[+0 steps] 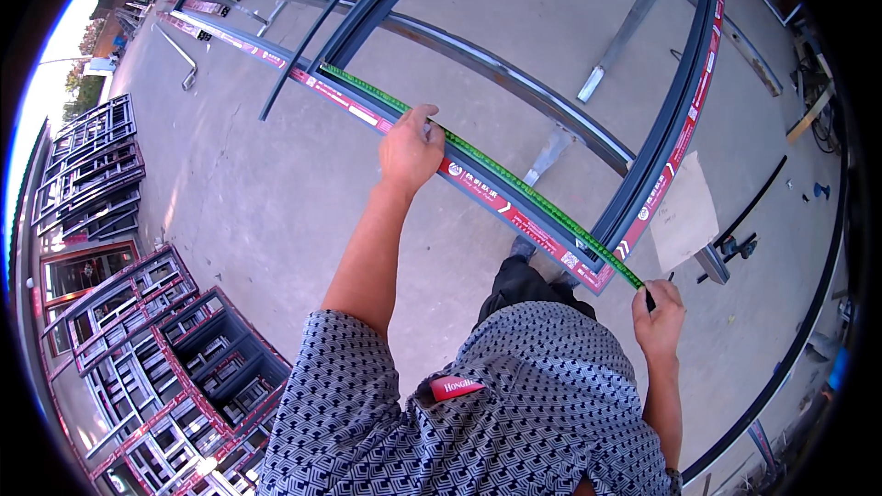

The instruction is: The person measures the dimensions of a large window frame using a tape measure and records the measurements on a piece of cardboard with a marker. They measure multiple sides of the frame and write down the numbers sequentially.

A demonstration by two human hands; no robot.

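A green tape measure blade (514, 186) lies stretched along the near side of a dark grey window frame (537, 207), whose outer face carries red printed film. My left hand (412, 152) is closed over the blade about midway, fingers curled on the frame's edge. Just past the near right corner of the frame, my right hand (659, 320) grips the black end of the tape measure; most of that end is hidden in the palm. A short dark stick-like thing pokes up beside the right fingers, too small to name.
Metal rails (514, 69) support the frame above a concrete floor (276, 193). A cardboard sheet (684, 211) is by the right corner. A thin dark strip (308, 55) crosses the frame's far left end. Many finished frames (197, 349) lean at the left.
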